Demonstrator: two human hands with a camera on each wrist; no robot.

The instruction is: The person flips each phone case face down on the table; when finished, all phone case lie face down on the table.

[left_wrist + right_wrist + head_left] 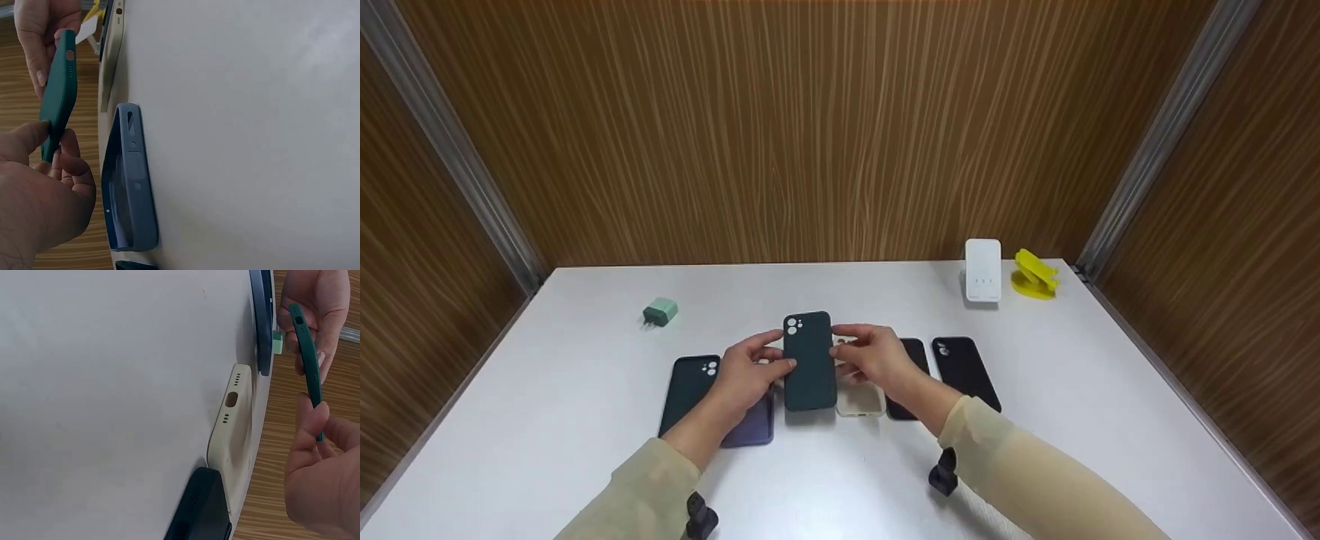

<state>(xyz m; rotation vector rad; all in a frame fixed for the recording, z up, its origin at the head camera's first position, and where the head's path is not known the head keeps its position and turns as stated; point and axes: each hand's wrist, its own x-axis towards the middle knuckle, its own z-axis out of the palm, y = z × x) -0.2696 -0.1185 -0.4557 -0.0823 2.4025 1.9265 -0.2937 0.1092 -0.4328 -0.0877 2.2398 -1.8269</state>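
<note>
Fingers [765, 339] of our left hand [744, 377] and right hand [880, 357] pinched the green case [810, 375] by opposite edges. We held it above the table [547, 375].

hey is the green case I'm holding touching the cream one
Apart: the right wrist view shows a strip of wood panel between the held case and the cream case.

no legible text, brand or number; only tiny, unreadable marks [983, 280] on the white device [983, 260]
</note>
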